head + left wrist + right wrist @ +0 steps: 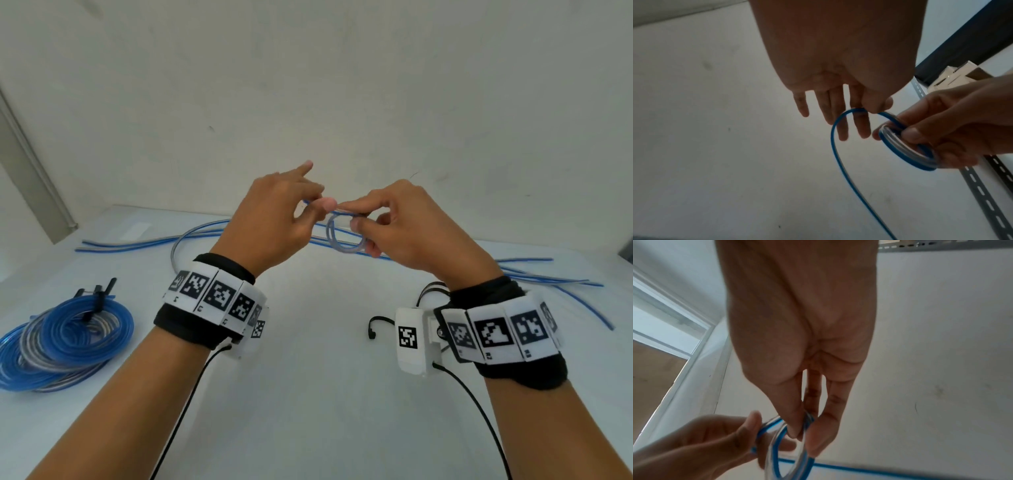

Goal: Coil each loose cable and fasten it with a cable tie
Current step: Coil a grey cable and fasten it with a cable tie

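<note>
The right hand (394,222) pinches a small coil (344,236) of blue cable held above the table (325,342); the left hand (274,212) pinches the loose run feeding it (other fingers straight). Best keep each new loop matched to the others — steady tension, no twisting.

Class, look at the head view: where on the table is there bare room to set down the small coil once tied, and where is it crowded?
Bare table lies between the forearms, bordered by the finished coils and black cable ties. The far strip is crowded with loose cables.
</note>
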